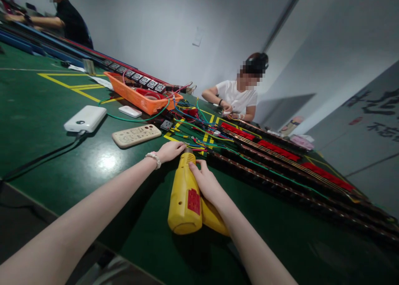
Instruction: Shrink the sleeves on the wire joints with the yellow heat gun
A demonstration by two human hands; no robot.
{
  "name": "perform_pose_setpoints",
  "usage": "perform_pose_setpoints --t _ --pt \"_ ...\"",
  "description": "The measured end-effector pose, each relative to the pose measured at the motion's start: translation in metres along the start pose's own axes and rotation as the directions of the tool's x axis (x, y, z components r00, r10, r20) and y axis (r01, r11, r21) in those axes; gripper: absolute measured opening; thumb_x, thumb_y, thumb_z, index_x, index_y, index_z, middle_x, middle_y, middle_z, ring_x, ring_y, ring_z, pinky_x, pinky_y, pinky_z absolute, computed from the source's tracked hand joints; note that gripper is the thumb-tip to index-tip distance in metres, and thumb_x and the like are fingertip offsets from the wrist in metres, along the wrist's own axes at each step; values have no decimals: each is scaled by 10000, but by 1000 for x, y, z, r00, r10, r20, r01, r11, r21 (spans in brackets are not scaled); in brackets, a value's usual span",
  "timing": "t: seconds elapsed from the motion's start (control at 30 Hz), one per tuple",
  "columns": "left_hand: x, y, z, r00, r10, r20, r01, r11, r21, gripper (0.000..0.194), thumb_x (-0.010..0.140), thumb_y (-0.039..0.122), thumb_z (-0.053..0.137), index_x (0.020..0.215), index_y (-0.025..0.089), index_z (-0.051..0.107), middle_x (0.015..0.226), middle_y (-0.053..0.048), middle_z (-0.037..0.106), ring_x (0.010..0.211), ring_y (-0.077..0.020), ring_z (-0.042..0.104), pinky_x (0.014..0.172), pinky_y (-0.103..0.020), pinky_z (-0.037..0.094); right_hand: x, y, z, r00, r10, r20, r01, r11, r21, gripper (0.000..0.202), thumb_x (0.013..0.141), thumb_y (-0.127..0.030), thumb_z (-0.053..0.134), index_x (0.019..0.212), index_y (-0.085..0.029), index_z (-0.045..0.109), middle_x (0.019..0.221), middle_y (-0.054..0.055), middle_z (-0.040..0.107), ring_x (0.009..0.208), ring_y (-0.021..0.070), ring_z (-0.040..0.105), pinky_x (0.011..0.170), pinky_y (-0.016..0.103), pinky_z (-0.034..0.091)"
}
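Observation:
A yellow heat gun (185,193) with a red label points away from me, its nozzle toward the wire ends. My right hand (204,179) is wrapped round its grip, the thumb near the vents. Just left of the nozzle is my left hand (171,151), with a beaded bracelet on the wrist. Its fingers are pressed together at the ends of the wires; what they pinch is too small to make out. Green, blue and red wires (199,141) with metal terminals spread out beyond the nozzle, joined to long dark strips (264,177) running right.
An orange basket (137,100) stands at the back. Left of my hands lie a patterned phone (137,136), a white power bank (85,119) with a black cable, and a small white case (130,111). Two other people sit across the green table (37,143).

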State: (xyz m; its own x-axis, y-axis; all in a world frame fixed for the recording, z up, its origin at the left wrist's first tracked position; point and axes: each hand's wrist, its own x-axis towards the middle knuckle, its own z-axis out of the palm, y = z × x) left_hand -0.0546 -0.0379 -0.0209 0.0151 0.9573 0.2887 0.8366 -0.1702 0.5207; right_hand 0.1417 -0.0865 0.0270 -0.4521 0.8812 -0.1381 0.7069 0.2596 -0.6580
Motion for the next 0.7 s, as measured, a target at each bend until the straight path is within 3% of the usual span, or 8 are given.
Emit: perform_pose_setpoints --t 0.23,0.4,0.57,0.7 --pt "9 0 3 996 -85 -33 86 996 35 416 873 453 289 843 199 617 845 -57 648 760 -187 579 620 -244 384 23 7 0 987 -151 53 145 983 110 690 798 -699 247 1226 -210 477 1208 96 539 1107 233 484 951 360 311" --pt "14 1 5 989 -132 -68 136 989 60 415 868 465 301 838 197 616 848 -64 648 784 -196 583 624 -245 382 37 9 1 992 -116 46 109 987 120 730 782 -715 252 1180 -161 510 1169 122 557 1058 237 510 927 365 336" --pt "13 1 4 991 -94 -91 96 995 23 397 874 454 295 853 204 603 882 -52 646 808 -187 575 606 -239 361 41 15 3 984 -173 36 167 976 141 704 799 -698 245 1217 -185 485 1206 106 535 1106 222 479 958 358 305" --pt "10 0 4 992 -66 -107 61 997 -43 399 863 463 313 778 189 591 796 -39 631 715 -159 547 564 -234 328 39 25 1 984 -179 18 175 972 156 670 802 -692 258 1206 -217 500 1203 85 543 1105 218 482 960 367 304"
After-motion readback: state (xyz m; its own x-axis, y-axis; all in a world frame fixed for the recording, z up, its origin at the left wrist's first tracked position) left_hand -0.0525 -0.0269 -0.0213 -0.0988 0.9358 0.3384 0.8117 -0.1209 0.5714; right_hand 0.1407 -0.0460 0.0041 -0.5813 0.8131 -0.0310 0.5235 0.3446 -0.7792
